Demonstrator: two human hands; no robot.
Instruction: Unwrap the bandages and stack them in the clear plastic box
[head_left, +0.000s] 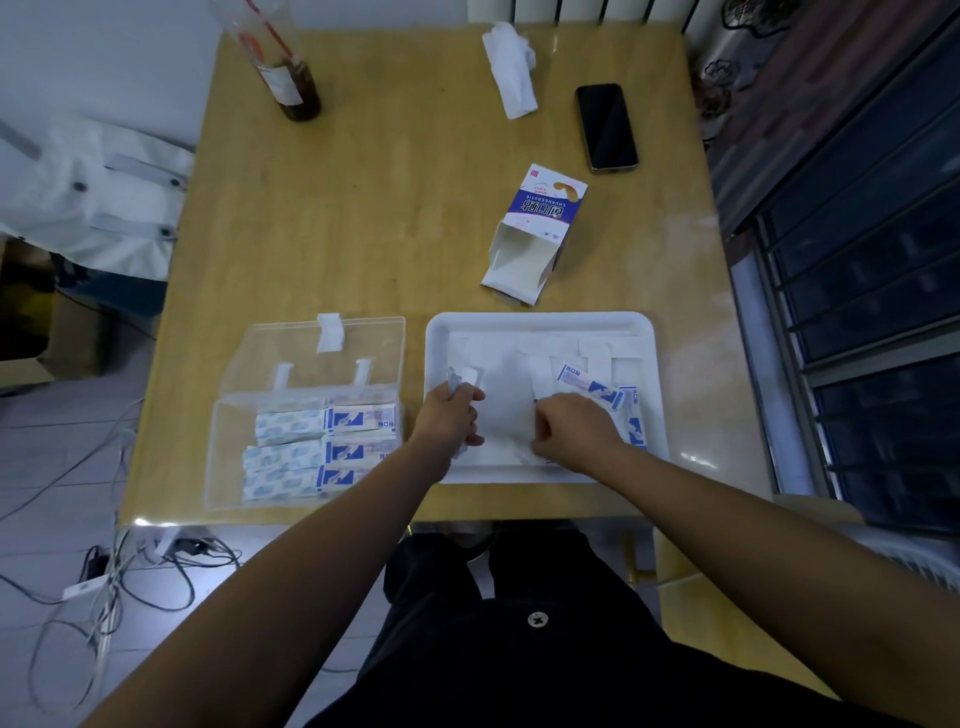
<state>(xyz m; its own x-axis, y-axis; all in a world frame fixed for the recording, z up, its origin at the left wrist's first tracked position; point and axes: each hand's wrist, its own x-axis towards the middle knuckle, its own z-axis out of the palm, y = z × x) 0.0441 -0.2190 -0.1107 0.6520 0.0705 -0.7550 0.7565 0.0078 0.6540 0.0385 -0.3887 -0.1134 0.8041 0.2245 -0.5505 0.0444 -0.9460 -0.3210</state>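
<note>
Evidently light, thin and limp, the wrapped bandages (597, 387) want pinching at one end; left hand (449, 415) grips crumpled paper (460, 376), right hand (576, 431) curled, its hold not discernible.

A light wooden bench (363, 234) with a glossy top is seen from above, and pale glare is spread along its right side. A white wall (104, 52) is shown beyond its far left corner, and a white ribbed panel (597, 9) is partly caught at the far edge. On the right, a window (883, 364) is crossed by dark bars, and nothing but darkness is seen through it. Patterned fabric (743, 62) is hung at the far right corner. The floor (31, 426) on the left is laid with pale grey tiles, and tangled cables (111, 597) are strewn over it. A white garment (93, 197) is draped just beside the bench's left edge, with a cardboard box (26, 338) nearer the viewer than it.
</note>
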